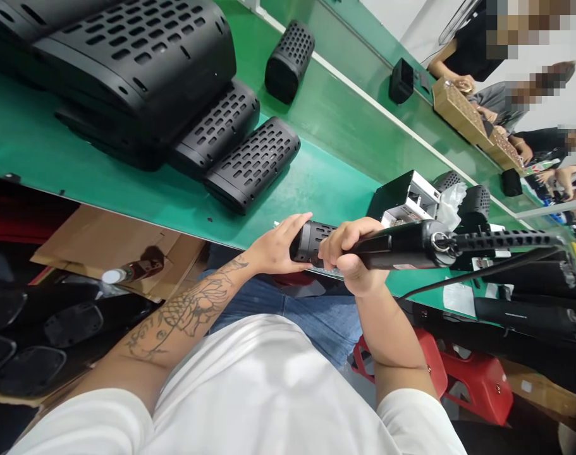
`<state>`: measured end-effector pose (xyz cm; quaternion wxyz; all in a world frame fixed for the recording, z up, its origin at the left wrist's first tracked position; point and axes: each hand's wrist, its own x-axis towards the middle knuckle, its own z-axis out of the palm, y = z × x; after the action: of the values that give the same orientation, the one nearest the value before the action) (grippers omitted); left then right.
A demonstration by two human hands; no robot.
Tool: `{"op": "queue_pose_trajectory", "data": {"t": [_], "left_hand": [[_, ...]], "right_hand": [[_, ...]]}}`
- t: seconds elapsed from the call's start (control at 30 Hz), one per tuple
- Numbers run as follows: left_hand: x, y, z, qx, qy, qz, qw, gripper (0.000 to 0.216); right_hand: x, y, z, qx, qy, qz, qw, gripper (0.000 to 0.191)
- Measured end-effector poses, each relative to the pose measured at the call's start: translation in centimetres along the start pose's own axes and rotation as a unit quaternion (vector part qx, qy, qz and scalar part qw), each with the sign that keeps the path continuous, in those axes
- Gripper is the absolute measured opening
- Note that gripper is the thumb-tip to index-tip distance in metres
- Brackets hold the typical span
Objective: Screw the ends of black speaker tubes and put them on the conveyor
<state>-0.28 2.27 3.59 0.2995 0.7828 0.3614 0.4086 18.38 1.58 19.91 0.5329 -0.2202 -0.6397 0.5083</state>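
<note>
Near the front edge of the green bench, my left hand [281,246] is closed around the end of a black perforated housing [311,239]. My right hand [356,253] wraps round a black electric screwdriver [399,245], which lies nearly level over the housing. From its back end a black cable runs off to the right. The screwdriver's tip and the housing's far end are hidden behind my right fingers. Two similar slotted housings, a nearer one [254,165] and one behind it [221,126], lie on the bench to the upper left.
Larger black housings [140,69] stand at the upper left; another small one [290,61] is further back. A black-and-white box device [406,197] sits to the right. Red stools [477,385] are below the bench, a bottle [133,270] on cardboard. Other people work across the bench.
</note>
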Motion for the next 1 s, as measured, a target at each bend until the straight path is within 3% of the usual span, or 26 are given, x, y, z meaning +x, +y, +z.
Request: {"op": "queue_pose_trajectory", "data": {"t": [0.3, 0.43, 0.5, 0.57, 0.63, 0.7, 0.83, 1.0], "left_hand": [[-0.1, 0.3, -0.2, 0.003, -0.004, -0.025, 1.0, 0.121], [-0.1, 0.4, -0.8, -0.003, 0.011, -0.032, 0.999, 0.111], [-0.4, 0.4, -1.2, 0.002, 0.027, -0.049, 0.998, 0.108], [-0.9, 0.4, -1.5, 0.014, 0.057, -0.081, 0.995, 0.106], [-1.1, 0.5, -1.6, 0.019, 0.103, -0.126, 0.986, 0.106], [-0.6, 0.6, -1.3, 0.011, 0.157, -0.172, 0.972, 0.106], [3.9, -0.1, 0.3, -0.004, 0.266, -0.205, 0.942, 0.107], [15.4, -2.8, 3.0, -0.007, 0.353, -0.243, 0.904, 0.103]], "right_hand": [[-1.4, 1.4, -0.5, -0.026, -0.026, 0.059, 0.998, 0.054], [-0.5, -1.7, -1.9, -0.025, 0.036, -0.033, 0.998, 0.043], [0.4, -3.6, -4.7, -0.055, 0.121, -0.11, 0.985, 0.035], [1.4, -5.0, -8.8, -0.128, 0.235, -0.168, 0.949, 0.035], [2.0, -5.2, -13.4, -0.214, 0.334, -0.178, 0.9, 0.039], [2.2, -4.5, -17.6, -0.277, 0.389, -0.157, 0.864, 0.045], [1.6, -2.1, -22.2, -0.318, 0.413, -0.127, 0.844, 0.058], [0.3, -1.2, -22.0, -0.286, 0.386, -0.06, 0.875, 0.062]]}}
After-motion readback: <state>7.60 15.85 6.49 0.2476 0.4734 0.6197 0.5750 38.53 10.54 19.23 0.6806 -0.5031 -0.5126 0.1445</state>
